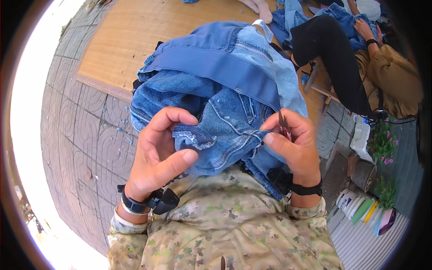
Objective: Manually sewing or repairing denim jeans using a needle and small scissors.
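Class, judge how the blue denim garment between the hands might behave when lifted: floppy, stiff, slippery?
The blue denim garment would probably hang floppy, given its slumped folds. Along its stitching, it may bend less readily. Its matte woven surface suggests little slipping.

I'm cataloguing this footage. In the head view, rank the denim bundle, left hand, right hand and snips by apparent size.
1. Denim bundle
2. Left hand and right hand: too alike to rank
3. Snips
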`<state>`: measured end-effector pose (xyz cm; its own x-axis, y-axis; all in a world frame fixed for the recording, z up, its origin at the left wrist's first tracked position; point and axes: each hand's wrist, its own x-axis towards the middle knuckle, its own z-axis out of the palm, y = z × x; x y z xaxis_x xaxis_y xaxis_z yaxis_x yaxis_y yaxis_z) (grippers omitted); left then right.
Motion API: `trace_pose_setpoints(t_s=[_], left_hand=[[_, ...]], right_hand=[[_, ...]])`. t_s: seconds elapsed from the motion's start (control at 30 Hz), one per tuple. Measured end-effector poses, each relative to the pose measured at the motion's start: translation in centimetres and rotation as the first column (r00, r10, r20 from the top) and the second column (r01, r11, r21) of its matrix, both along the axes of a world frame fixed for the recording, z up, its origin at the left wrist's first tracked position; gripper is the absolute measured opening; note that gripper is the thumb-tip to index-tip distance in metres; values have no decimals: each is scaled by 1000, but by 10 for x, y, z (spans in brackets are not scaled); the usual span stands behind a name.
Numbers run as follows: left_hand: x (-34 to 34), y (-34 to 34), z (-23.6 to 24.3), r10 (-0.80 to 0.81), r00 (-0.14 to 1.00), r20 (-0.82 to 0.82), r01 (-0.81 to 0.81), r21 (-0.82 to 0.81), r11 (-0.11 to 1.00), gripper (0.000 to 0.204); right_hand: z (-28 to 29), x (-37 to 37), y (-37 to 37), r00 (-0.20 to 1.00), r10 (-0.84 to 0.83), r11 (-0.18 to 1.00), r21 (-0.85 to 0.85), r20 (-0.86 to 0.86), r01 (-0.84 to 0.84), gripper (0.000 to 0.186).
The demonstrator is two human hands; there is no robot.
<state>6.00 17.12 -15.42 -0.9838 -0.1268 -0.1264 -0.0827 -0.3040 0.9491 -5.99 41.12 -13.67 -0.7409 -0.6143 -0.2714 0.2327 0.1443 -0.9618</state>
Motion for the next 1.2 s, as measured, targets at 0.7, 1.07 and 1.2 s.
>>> trace_pose_setpoints(t_s=[0.7, 1.07, 1.2], left_hand=[[3, 19, 7, -17, 999, 39, 19, -51, 999, 37], [8, 10, 6, -124, 991, -48, 114, -175, 978, 32], [5, 14, 17, -146, 987, -64, 113, -367, 923, 30]], right_hand=[[1, 40, -43, 689, 77, 997, 52, -721, -57, 37], [1, 17, -22, 886, -282, 954, -207, -367, 218, 20], [18, 30, -42, 770, 85, 995, 96, -633, -31, 28]])
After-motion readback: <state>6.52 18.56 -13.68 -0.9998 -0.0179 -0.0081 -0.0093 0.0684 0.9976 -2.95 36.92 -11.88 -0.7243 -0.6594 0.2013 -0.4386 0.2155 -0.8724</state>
